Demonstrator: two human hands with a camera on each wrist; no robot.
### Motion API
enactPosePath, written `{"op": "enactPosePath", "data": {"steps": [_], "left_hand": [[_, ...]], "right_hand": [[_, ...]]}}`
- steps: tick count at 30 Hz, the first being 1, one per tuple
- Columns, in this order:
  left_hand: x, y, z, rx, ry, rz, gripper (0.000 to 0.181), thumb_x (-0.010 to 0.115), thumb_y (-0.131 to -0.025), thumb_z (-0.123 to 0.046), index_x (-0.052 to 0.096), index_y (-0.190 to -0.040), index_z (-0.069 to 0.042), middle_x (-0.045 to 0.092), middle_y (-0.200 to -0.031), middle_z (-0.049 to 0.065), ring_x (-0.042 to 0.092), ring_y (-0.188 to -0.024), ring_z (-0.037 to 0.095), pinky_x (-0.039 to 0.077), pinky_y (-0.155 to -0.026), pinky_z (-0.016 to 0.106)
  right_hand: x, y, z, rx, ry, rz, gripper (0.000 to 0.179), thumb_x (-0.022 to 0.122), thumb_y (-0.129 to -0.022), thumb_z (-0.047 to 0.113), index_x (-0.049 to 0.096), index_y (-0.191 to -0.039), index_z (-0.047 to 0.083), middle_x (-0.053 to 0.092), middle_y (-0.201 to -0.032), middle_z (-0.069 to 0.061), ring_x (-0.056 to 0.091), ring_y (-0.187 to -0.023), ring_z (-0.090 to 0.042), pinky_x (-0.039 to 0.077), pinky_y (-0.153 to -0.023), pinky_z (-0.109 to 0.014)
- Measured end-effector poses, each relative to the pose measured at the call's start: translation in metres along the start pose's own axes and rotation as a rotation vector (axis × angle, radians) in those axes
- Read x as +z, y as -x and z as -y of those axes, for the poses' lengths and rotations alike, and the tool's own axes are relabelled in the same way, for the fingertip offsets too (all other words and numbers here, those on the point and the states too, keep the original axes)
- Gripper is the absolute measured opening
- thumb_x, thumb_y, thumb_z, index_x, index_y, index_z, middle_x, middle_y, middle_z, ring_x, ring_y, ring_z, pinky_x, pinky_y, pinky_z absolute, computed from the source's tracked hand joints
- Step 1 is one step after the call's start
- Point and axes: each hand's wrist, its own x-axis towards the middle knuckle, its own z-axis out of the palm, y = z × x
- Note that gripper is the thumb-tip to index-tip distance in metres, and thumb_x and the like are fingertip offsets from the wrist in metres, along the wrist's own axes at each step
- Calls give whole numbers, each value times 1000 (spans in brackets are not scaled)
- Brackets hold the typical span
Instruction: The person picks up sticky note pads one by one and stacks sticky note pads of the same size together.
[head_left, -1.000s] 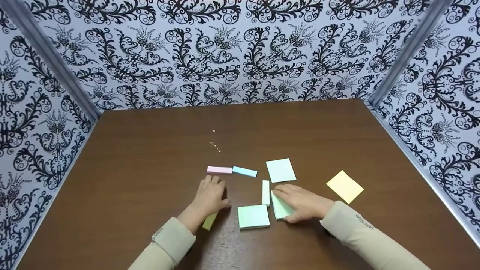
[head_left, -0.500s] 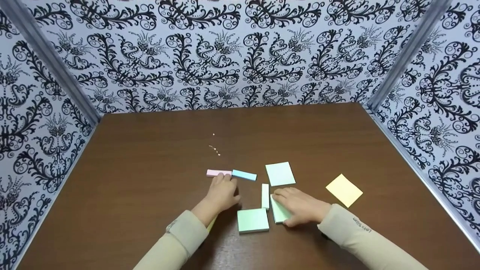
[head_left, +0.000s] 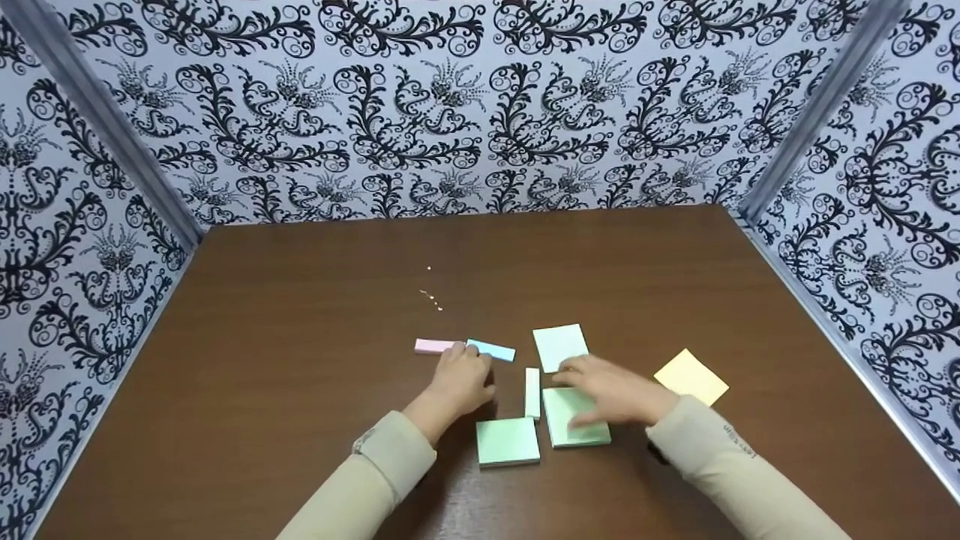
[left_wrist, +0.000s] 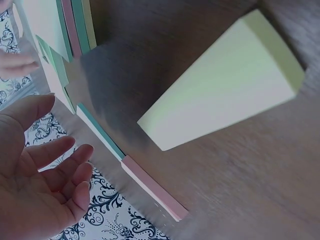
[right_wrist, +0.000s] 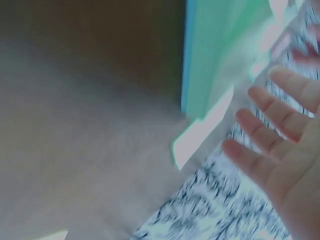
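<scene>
My left hand [head_left: 461, 379] hovers with loosely curled fingers by the near side of the pink sticky-note strip [head_left: 435, 346] and the blue strip [head_left: 491, 350]; its fingertips overlap both in the head view. Nothing is in its grasp in the left wrist view, where a yellow-green strip [left_wrist: 225, 85] lies close to the camera. That strip is hidden behind my left forearm in the head view. My right hand [head_left: 611, 390], fingers spread, is over a green sticky-note pad [head_left: 566, 409]. A narrow pale green strip [head_left: 532, 392] stands between the hands.
Another green pad [head_left: 508, 442] sits nearer me, left of the first. A pale mint square note [head_left: 559, 343] lies beyond my right hand, and a yellow note [head_left: 690, 377] is off to the right. Small white specks [head_left: 431, 298] dot the brown table [head_left: 300, 300]. Patterned walls [head_left: 480, 112] surround it.
My left hand has moved right along the strips, and its forearm now covers the yellow-green strip. My right hand has come off the green pad and shifted away from me, uncovering more of it.
</scene>
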Motion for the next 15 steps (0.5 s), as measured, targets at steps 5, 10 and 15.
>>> {"op": "enactPosePath", "data": {"steps": [5, 10, 15], "left_hand": [[0, 0, -1, 13, -25, -23, 31, 64, -82, -33, 63, -96, -6, 59, -91, 9, 49, -86, 25, 40, -80, 38], [1, -5, -2, 21, -43, -64, 28, 64, -83, -32, 63, -97, -8, 62, -93, 8, 52, -87, 25, 42, -78, 37], [2, -12, -2, 23, -26, -96, 24, 63, -84, -27, 65, -99, -9, 63, -96, 7, 54, -88, 25, 43, -80, 37]], "right_hand": [[-11, -6, -24, 7, 48, -78, 38, 67, -81, 10, 58, -117, 0, 53, -120, -19, 51, -110, -33, 42, -89, -44], [-13, -18, -42, -12, 68, -15, 48, 65, -78, -6, 56, -123, 6, 45, -133, -21, 46, -119, -36, 42, -91, -46], [-15, -31, -52, 45, -41, 140, 53, 60, -81, -7, 50, -131, 9, 33, -144, -19, 35, -128, -36, 37, -96, -47]]}}
